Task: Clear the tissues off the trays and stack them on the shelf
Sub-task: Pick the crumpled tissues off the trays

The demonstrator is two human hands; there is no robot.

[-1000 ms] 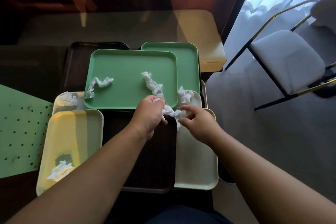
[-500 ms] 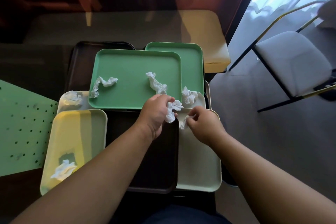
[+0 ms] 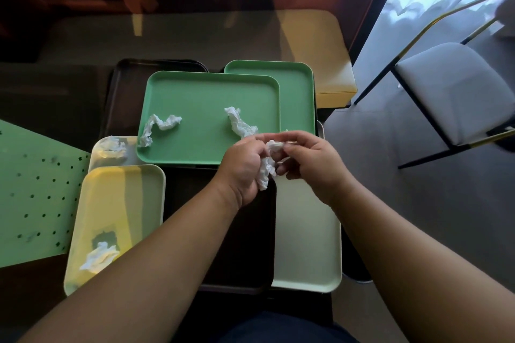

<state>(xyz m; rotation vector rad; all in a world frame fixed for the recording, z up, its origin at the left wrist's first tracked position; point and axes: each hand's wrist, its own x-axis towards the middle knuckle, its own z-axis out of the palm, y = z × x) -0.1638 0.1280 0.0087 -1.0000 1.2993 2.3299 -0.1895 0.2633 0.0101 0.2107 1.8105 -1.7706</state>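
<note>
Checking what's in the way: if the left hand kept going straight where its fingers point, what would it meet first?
Probably the right hand, close opposite the left hand, with the tissue bunched between them; depth is uncertain.

Overlapping trays [image 3: 200, 108] cover the glass table [image 3: 195, 36].

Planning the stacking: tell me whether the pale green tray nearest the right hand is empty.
Empty where visible: the pale green tray shows bare surface; its far end hides under the hands.

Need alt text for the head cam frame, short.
Both hands, left hand and right hand, hold crumpled tissue above overlapping trays. Loose tissues lie on the green tray and the yellow tray.
</note>
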